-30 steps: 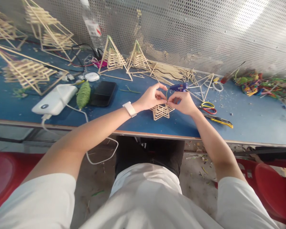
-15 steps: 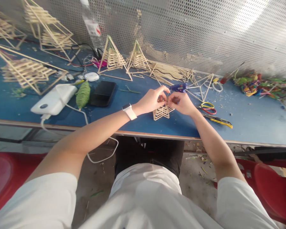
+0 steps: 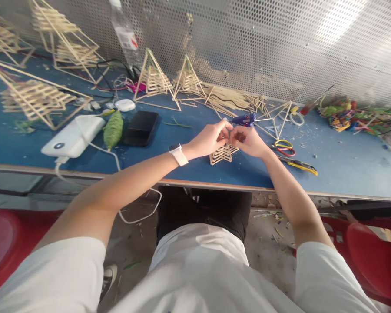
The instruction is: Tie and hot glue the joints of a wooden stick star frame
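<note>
Held left hand point(image 3: 213, 138), right hand point(image 3: 247, 141) close over wooden star point(image 3: 222, 154), probably for precision; couldn't tell whether clamped; had glue gun point(image 3: 243, 120) nearby.

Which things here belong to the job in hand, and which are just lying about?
Probably for the job:
- pale star-shaped wooden lattice, by the left hand and right hand
- blue plastic glue gun
- loose pale wooden sticks
- scissors with yellow and red handles

Apparently just lying about:
- white plastic power bank
- flat black rectangular thing
- clear plastic bottle
</note>
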`<state>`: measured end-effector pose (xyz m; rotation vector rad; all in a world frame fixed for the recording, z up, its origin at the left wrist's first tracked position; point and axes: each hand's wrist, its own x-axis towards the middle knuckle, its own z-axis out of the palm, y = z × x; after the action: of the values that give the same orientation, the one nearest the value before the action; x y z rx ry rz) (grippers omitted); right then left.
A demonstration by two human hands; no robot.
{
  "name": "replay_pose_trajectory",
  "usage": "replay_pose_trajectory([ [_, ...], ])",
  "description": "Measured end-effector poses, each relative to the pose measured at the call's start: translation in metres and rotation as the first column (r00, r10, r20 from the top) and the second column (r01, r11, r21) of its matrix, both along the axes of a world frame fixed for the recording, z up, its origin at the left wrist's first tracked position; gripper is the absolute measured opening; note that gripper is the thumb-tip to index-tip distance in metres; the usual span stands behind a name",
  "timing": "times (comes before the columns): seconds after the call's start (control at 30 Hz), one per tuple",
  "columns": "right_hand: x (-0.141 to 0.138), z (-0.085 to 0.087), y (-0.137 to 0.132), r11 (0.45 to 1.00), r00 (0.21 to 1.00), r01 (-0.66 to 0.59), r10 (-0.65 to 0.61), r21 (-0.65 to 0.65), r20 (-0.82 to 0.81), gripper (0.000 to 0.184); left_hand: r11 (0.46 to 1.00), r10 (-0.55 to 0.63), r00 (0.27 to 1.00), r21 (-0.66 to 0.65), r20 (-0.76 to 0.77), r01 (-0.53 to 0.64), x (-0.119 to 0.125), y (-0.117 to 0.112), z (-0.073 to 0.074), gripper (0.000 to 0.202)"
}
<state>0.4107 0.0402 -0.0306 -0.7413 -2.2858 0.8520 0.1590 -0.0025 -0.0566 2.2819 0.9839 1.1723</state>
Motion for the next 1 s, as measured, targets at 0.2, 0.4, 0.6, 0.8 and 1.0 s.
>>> replay_pose_trajectory([
  [0.2,0.0024,0.002,0.0007,0.998,1.0,0.028,-0.028,0.06,0.007,0.033,1.0,0.008,1.0,-0.009,-0.015,-0.008,0.0014,-0.0008,-0.0003,0.043],
  [0.4,0.0027,0.0041,0.0001,0.994,1.0,0.004,-0.004,0.114,0.001,0.031,0.999,0.015,1.0,-0.032,-0.002,-0.015,0.0007,0.0005,-0.0002,0.038],
  [0.6,0.0017,0.007,-0.0008,0.988,1.0,-0.013,0.013,0.151,0.003,0.031,1.0,0.015,0.999,0.011,-0.037,-0.014,0.0002,-0.0002,0.0004,0.038],
  [0.8,0.0023,0.0059,-0.0002,0.99,1.0,-0.014,0.016,0.14,-0.012,0.031,0.998,0.026,0.999,0.051,-0.043,-0.023,-0.0013,0.0001,0.0016,0.038],
  [1.0,0.0039,0.0035,0.0022,0.991,1.0,-0.004,0.006,0.13,-0.015,0.027,0.998,0.007,1.0,0.059,-0.014,-0.007,-0.0015,-0.0014,0.0025,0.036],
])
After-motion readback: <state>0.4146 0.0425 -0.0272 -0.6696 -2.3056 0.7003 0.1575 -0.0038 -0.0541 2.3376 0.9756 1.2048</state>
